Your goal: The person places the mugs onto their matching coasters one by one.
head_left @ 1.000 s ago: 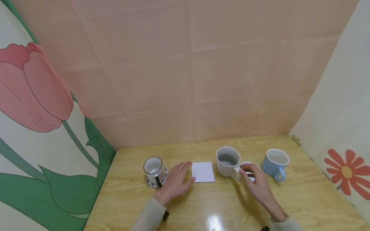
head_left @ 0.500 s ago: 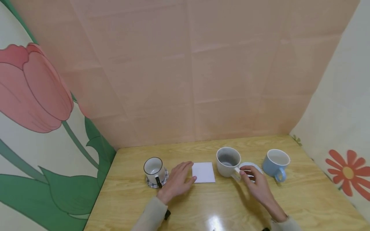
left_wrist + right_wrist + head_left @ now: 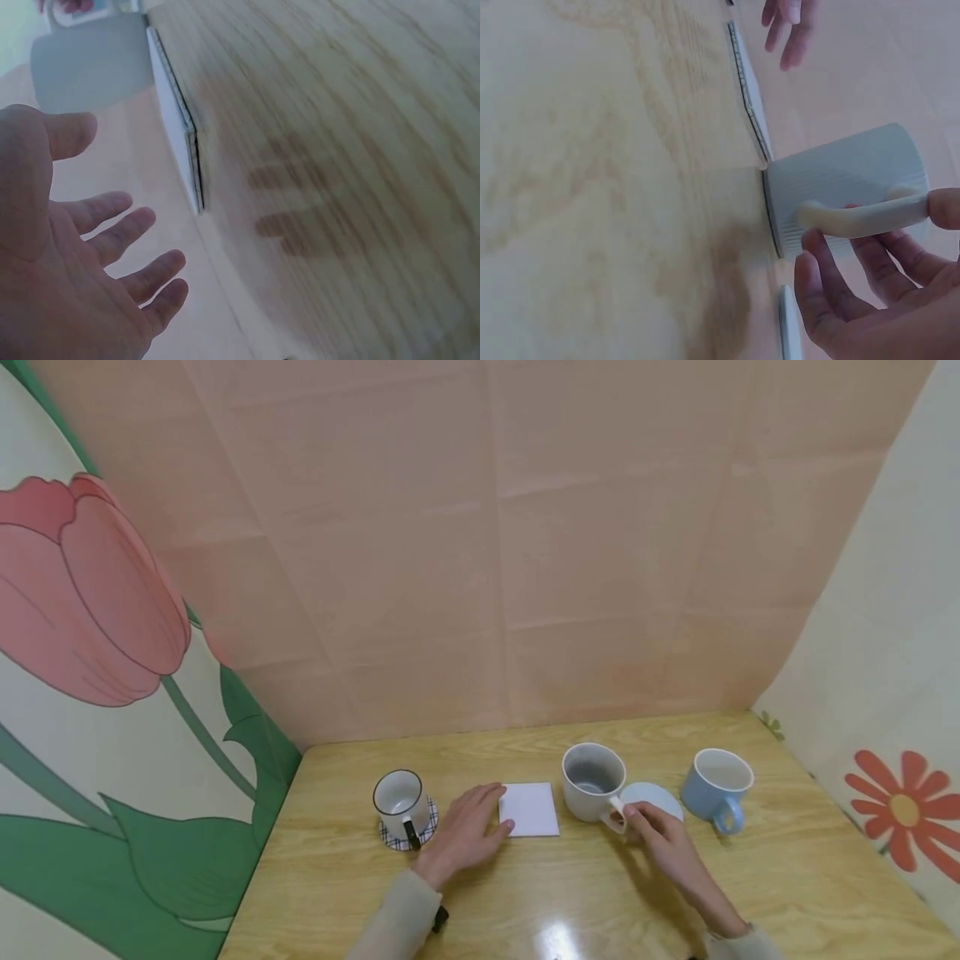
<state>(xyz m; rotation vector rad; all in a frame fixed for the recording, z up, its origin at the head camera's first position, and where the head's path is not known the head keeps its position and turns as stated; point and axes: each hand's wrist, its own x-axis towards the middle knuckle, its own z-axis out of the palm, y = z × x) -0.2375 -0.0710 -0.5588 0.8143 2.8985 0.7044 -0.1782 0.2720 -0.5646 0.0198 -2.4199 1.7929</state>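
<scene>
A white mug (image 3: 581, 800) stands upright on the wooden table, right of a white square coaster (image 3: 528, 810). My right hand (image 3: 666, 847) is at its handle. In the right wrist view the thumb presses the top of the handle (image 3: 866, 217) and the other fingers curl behind it. Near the coaster's left edge, my left hand (image 3: 465, 831) hovers over the table with fingers spread and relaxed, holding nothing. The left wrist view shows its palm (image 3: 60, 277) and its shadow on the wood.
A black-rimmed white mug (image 3: 397, 797) sits on a round checked coaster (image 3: 390, 839) at the left. A pale blue round coaster (image 3: 652, 795) lies right of the white mug, and a blue mug (image 3: 705, 789) stands beyond it. A pink-beige sheet (image 3: 487, 568) backs the table (image 3: 525, 902).
My right hand's fingers have drawn together on the white mug's handle. The mug has barely moved, and the left hand stays nearly where it was.
</scene>
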